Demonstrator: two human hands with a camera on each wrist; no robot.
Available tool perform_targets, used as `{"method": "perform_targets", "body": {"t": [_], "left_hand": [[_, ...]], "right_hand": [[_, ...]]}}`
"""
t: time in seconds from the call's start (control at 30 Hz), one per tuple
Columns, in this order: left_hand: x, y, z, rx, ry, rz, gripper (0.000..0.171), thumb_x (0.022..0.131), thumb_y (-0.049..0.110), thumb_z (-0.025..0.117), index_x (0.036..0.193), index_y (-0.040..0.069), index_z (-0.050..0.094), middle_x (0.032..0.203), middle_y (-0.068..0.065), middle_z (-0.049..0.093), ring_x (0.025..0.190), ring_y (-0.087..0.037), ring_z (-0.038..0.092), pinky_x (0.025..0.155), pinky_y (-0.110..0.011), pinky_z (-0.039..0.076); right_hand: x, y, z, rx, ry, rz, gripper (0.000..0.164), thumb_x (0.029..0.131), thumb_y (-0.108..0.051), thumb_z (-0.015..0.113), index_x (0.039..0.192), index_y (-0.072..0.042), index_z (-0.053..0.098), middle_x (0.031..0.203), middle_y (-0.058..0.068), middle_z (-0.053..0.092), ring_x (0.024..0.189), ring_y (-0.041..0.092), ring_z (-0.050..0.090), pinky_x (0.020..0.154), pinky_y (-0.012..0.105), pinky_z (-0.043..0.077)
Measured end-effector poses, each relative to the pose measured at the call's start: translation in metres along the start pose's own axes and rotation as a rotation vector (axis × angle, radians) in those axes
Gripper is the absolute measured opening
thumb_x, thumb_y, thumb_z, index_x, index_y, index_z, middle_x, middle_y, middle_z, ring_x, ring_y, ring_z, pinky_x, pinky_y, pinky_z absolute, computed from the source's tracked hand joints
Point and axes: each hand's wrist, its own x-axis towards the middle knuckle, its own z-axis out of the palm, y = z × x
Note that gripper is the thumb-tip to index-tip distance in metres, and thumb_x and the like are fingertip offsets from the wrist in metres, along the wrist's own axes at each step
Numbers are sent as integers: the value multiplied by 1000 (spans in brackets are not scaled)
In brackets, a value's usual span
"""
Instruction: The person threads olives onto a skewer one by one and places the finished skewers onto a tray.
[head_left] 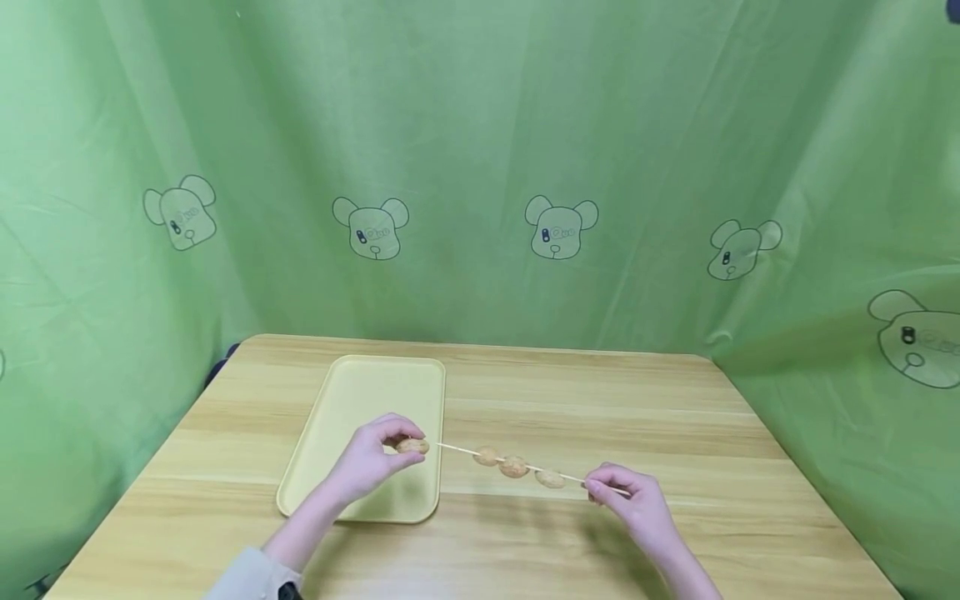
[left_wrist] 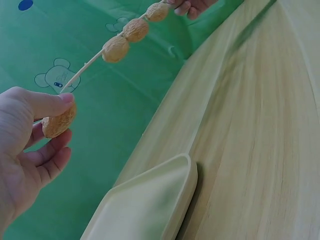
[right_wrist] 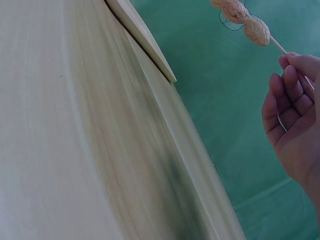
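Note:
My left hand [head_left: 367, 462] pinches a brown, wrinkled oval ball [head_left: 413, 447] between thumb and fingers, held above the tray. With thumb and fingertips, my right hand [head_left: 632, 502] grips the thin wooden skewer [head_left: 459, 450] near its right end. Three similar brown balls are threaded on the skewer; the middle ball [head_left: 514, 467] sits close to the left one, and the right one lies nearer my right hand. The skewer's bare left end points at the held ball. In the left wrist view it reaches my thumb [left_wrist: 65, 98]; whether it touches the ball I cannot tell.
A pale yellow rectangular tray [head_left: 360, 375] lies on the left part of the wooden table [head_left: 600, 392], partly under my left hand. Green curtains [head_left: 465, 125] with mouse-like printed faces hang behind the table and at both sides.

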Motion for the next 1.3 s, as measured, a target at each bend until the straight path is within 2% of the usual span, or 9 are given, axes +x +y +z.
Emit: {"method": "perform_targets", "body": {"t": [0.27, 0.43, 0.6, 0.67, 0.83, 0.97, 1.17, 1.3], "left_hand": [[-1, 1, 1, -26, -25, -3, 23, 74, 7, 75, 96, 1, 68, 92, -4, 62, 77, -12, 55, 68, -22, 50], [-3, 0, 1, -47, -54, -15, 24, 75, 7, 74, 98, 1, 69, 97, -3, 61, 84, -13, 56, 75, -26, 51], [-4, -2, 1, -60, -62, -21, 30, 75, 8, 74, 103, -1, 67, 98, -6, 62, 85, -15, 57, 77, -29, 51], [-4, -2, 2, -65, -58, -40, 32, 75, 9, 75, 104, -1, 65, 96, -6, 63, 85, -15, 59, 78, -32, 51], [-3, 0, 4, -115, -38, -84, 27, 75, 9, 75, 97, 1, 61, 91, -5, 64, 86, -17, 61, 82, -36, 50], [-3, 0, 5, -160, -10, -57, 25, 74, 8, 75, 95, 1, 63, 92, -6, 63, 87, -16, 60, 83, -32, 49], [-2, -2, 8, -237, 37, -8, 28, 72, 2, 76, 94, -8, 63, 94, -4, 60, 87, -12, 58, 83, -24, 49], [-1, -2, 9, -293, 40, 17, 27, 72, -1, 75, 94, -10, 62, 93, -5, 60, 86, -10, 58, 81, -22, 50]], "right_hand": [[-2, 1, 0, -12, -27, 10, 10, 83, 11, 58, 82, 4, 65, 71, 3, 60, 68, 6, 56, 60, 21, 50], [-4, 5, 0, -9, -37, -4, 17, 82, 12, 58, 82, -2, 67, 72, 2, 60, 69, 7, 56, 61, 21, 51], [-5, 6, 0, -11, -44, -13, 9, 82, 12, 57, 82, 5, 63, 72, 1, 59, 69, 6, 56, 62, 21, 51], [-6, 7, 0, -8, -44, -11, 6, 82, 13, 57, 82, 9, 62, 71, 0, 59, 68, 6, 56, 62, 21, 51], [-6, 10, 0, 4, -41, -19, 9, 82, 14, 57, 82, 7, 62, 71, -1, 59, 68, 5, 55, 61, 20, 50], [-6, 12, 2, 7, -41, -32, 10, 83, 14, 56, 82, 5, 62, 71, -1, 58, 68, 4, 54, 60, 20, 49], [-5, 12, 4, 21, -31, -22, 10, 82, 14, 56, 81, 6, 61, 72, -4, 58, 68, 2, 54, 59, 19, 48], [-5, 12, 6, 16, -22, -3, 10, 83, 12, 57, 81, 4, 62, 73, -4, 59, 68, 3, 54, 60, 19, 49]]}}
